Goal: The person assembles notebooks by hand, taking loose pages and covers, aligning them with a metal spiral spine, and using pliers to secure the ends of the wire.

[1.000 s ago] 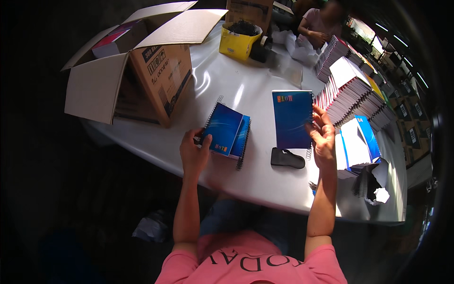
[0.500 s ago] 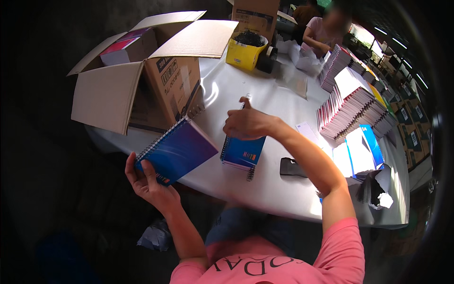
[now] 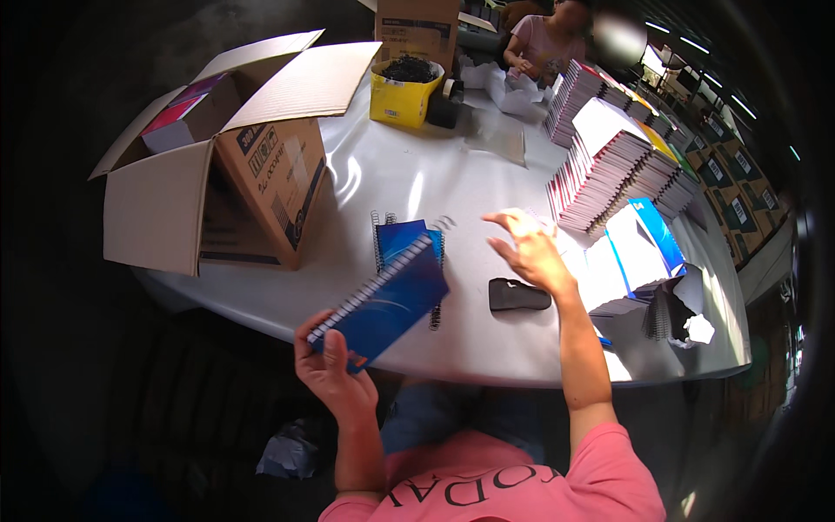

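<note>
A blue spiral notebook (image 3: 396, 304) is gripped at its lower left corner by my left hand (image 3: 341, 370), thumb on the cover. It is tilted above the table's near edge, its wire coil running along the upper left side with a loose coil end sticking out at the top. Behind it, partly covered, more blue spiral notebooks (image 3: 400, 235) lie on the table with coil ends poking out. My right hand (image 3: 531, 252) hovers to the right with fingers apart and nothing in them. Just below that hand lies a dark, flat object (image 3: 517, 295) whose kind I cannot make out.
An open carton (image 3: 270, 187) with notebooks inside stands at the left. At the back is a yellow container (image 3: 402, 103) of black coils. Tall stacks of notebooks (image 3: 600, 174) and blue-covered notebooks (image 3: 648, 248) fill the right side. Another person (image 3: 544, 43) sits across the table.
My right hand has come off the notebooks on the table and moved right, its fingers spreading. My left hand has brought its notebook rightward, in front of them. The view has shifted.
</note>
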A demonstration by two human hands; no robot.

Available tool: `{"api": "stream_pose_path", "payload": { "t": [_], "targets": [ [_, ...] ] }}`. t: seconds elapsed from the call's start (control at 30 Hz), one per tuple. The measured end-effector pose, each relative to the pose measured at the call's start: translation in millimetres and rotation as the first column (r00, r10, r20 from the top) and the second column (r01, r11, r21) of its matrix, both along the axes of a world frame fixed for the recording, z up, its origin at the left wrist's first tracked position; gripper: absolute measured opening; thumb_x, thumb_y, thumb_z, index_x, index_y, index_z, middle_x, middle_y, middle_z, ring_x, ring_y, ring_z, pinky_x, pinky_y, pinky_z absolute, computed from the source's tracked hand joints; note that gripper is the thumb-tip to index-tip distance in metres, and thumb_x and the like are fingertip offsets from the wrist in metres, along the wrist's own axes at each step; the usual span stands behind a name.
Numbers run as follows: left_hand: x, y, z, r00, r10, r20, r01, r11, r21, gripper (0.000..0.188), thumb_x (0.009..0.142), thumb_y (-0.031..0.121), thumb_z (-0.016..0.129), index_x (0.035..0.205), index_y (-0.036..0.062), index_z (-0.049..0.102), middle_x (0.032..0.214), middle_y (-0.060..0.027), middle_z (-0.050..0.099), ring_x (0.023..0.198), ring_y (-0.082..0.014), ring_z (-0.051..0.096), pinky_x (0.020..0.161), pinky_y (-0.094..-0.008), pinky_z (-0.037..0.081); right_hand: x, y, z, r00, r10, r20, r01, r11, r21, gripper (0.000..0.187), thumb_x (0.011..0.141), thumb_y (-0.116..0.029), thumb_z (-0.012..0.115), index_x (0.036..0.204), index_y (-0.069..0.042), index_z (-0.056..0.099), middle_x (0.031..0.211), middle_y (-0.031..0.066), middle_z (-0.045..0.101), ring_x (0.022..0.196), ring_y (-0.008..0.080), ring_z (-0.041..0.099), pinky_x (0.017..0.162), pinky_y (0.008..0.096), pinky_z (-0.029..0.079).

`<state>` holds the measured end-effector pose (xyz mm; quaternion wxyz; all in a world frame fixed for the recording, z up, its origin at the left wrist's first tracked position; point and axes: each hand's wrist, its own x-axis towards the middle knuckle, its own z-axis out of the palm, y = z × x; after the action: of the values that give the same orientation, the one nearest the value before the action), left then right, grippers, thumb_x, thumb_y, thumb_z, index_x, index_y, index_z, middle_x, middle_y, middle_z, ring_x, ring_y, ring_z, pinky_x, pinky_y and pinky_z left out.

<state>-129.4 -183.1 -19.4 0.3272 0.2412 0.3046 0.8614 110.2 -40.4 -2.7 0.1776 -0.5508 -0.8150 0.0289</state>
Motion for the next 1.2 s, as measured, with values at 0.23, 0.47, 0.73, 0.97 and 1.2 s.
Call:
{"api": "stream_pose_path", "payload": {
  "t": [0.23, 0.47, 0.73, 0.97, 1.2],
  "targets": [
    [90, 10, -50, 0.809, 0.025, -0.587, 0.067, 0.989, 0.135, 0.029, 0.081, 0.014, 0.072, 0.097, -0.0013, 0.054, 0.091, -0.0107, 0.06, 0.069, -0.0123, 0.056, 0.063, -0.0232, 0.045, 101, -143, -65, 0.908, -0.377, 0.181, 0.417, 0.795, -0.441, 0.079, 0.08, -0.057, 0.059, 0.143, -0.016, 0.034, 0.149, 0.0162, 0.025, 0.141, 0.0333, 0.013, 0.112, 0.0533, 0.0],
    [116, 36, -96, 0.627, -0.101, -0.773, 0.091, 0.994, -0.057, 0.022, 0.076, 0.004, 0.074, 0.094, -0.0005, 0.063, 0.088, -0.0081, 0.066, 0.074, -0.0143, 0.06, 0.068, -0.0259, 0.046, 133, -194, -78, 0.82, -0.526, 0.227, 0.573, 0.75, -0.331, 0.081, 0.08, -0.051, 0.061, 0.145, -0.017, 0.027, 0.152, 0.0109, 0.016, 0.141, 0.0336, 0.011, 0.109, 0.0597, 0.009],
    [128, 34, -92, 0.8, -0.212, -0.561, 0.183, 0.977, -0.109, 0.025, 0.075, 0.002, 0.075, 0.098, -0.0002, 0.065, 0.092, -0.0072, 0.068, 0.085, -0.0131, 0.06, 0.076, -0.0258, 0.045, 88, -186, -88, 0.798, -0.321, -0.511, 0.352, 0.935, -0.037, 0.047, 0.089, -0.039, 0.057, 0.125, -0.009, 0.054, 0.101, 0.0165, 0.05, 0.097, 0.0315, 0.051, 0.093, 0.0468, 0.034],
    [130, 27, -80, 0.647, -0.137, -0.75, 0.117, 0.99, -0.08, 0.029, 0.07, -0.004, 0.075, 0.097, 0.0029, 0.069, 0.088, -0.0057, 0.069, 0.085, -0.0152, 0.064, 0.076, -0.027, 0.042, 31, -183, -22, 0.971, -0.18, -0.159, 0.206, 0.965, 0.164, 0.045, 0.086, -0.041, 0.06, 0.126, -0.02, 0.057, 0.105, 0.011, 0.049, 0.097, 0.0255, 0.049, 0.088, 0.0385, 0.035],
    [133, 27, -71, 0.566, 0.022, -0.824, 0.031, 0.998, 0.048, 0.034, 0.063, -0.005, 0.077, 0.094, 0.0065, 0.07, 0.082, -0.0025, 0.07, 0.078, -0.0156, 0.064, 0.074, -0.0266, 0.038, 32, -185, -23, 0.95, -0.215, -0.226, 0.236, 0.969, 0.072, 0.045, 0.086, -0.041, 0.059, 0.125, -0.019, 0.057, 0.105, 0.0109, 0.049, 0.096, 0.0265, 0.049, 0.086, 0.0405, 0.035]
  ]
}}
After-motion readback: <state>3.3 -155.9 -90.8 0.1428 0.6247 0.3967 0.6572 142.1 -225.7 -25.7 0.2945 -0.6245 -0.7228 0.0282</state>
